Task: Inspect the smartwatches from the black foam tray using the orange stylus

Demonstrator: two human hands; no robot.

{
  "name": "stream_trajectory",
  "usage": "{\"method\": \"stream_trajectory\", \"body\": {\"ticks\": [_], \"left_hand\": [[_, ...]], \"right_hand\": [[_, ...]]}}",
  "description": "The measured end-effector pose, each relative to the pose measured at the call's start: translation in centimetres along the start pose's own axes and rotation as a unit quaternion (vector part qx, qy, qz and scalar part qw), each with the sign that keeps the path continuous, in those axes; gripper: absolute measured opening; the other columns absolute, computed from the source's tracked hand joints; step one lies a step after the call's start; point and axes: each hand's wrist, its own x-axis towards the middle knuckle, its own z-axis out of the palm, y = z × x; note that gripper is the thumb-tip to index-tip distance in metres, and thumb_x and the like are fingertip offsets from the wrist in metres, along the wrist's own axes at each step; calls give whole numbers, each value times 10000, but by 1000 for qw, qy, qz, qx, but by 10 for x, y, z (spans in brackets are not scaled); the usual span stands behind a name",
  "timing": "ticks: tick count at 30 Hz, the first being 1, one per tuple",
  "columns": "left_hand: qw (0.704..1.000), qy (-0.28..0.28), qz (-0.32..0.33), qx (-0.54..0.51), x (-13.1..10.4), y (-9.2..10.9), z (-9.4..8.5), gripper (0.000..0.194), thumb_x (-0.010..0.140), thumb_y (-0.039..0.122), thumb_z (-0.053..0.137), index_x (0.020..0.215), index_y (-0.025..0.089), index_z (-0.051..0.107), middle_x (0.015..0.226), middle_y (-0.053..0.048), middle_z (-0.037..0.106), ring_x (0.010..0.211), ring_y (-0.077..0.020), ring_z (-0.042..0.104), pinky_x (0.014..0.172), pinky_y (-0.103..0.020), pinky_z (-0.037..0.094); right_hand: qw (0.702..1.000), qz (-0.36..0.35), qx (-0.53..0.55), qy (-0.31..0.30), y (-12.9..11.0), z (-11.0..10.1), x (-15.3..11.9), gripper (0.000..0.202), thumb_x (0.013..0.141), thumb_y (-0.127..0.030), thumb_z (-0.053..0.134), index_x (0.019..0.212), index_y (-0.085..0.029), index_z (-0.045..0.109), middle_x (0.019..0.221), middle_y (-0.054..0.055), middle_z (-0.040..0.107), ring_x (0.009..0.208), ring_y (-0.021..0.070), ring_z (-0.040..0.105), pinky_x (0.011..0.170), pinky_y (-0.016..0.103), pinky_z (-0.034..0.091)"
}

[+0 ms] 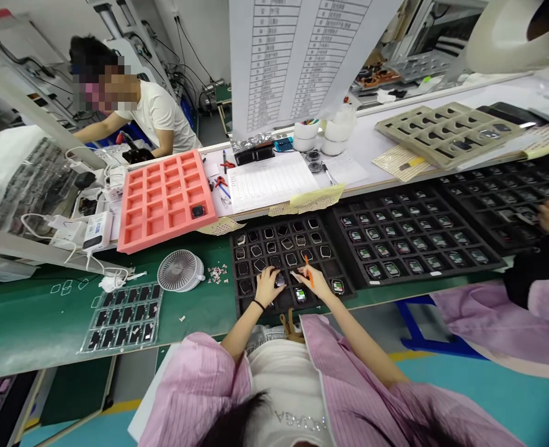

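over a black compartment tray (334, 268), the right hand (317, 283) pinches an orange tool (308, 270), the left hand (268, 288) curls round a watch part (280, 281); both forearms (365, 341) slant inward, a white fan (180, 270) left, a hanging sheet (302, 59) ahead.

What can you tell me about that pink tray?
The tray is coral pink and looks like foam or soft plastic, with rows of squarish pockets. One corner pocket holds a dark squarish piece; the others look empty. It lies pockets up on the white shelf, its near edge jutting over the green bench. Neither hand touches it.
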Motion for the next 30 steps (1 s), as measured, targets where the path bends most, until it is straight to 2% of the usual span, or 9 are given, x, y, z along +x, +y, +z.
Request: {"method": "stream_trajectory", "body": {"ticks": [4,7,10,16,21,24,27,30], "left_hand": [[998,-34,37,33,11,11,9,368,871,342,597,1207,198,546,1270,-95,523,1207,-251,468,1002,-424,359],[995,-67,62,47,23,22,23,346,885,333,583,1194,179,563,1205,-92,565,1113,-233,534,963,-394,396],[990,-93,86,59,33,27,30,307,902,253,549,1193,158,573,1194,-107,585,1111,-236,537,951,-386,414],[966,-176,173,78,58,27,19,294,892,74,484,1130,187,614,1171,-58,638,1107,-158,549,977,-295,417],[944,-240,187,126,87,32,8,164,909,208,539,1021,156,646,1067,-75,658,1079,-213,578,956,-412,453],[933,-269,187,148,101,38,9,202,908,284,568,1034,140,631,1102,-76,636,1058,-209,590,940,-446,476],[928,-278,190,157,111,44,12,222,907,306,572,1054,148,624,1129,-80,622,1048,-203,590,928,-437,489],[931,-266,194,159,111,47,15,175,894,242,581,1034,148,629,1112,-77,621,1061,-212,578,924,-433,483]], "right_hand": [[993,30,-83,78,13,-20,-18,307,839,-435,462,659,-264,282,693,35,539,695,198,542,714,328,435],[986,46,-134,87,18,-28,-30,260,827,-366,462,672,-264,279,682,24,499,651,195,509,670,319,418],[979,63,-175,89,20,-26,-37,197,815,-285,458,696,-257,303,733,42,511,677,205,525,652,314,408],[964,113,-224,89,22,-13,-37,138,796,-151,471,713,-227,391,704,67,544,665,205,559,624,299,405],[968,110,-214,74,26,-10,-35,126,789,-160,486,707,-227,417,700,78,577,723,237,596,687,327,443],[974,100,-189,69,28,-13,-37,65,827,-228,459,762,-220,461,750,91,614,757,253,617,714,347,464],[980,103,-162,61,30,-15,-41,100,841,-235,422,835,-202,516,736,86,637,716,249,637,679,335,470],[982,114,-139,55,32,-15,-45,164,839,-230,403,869,-195,561,663,60,635,635,243,630,611,317,450]]}}
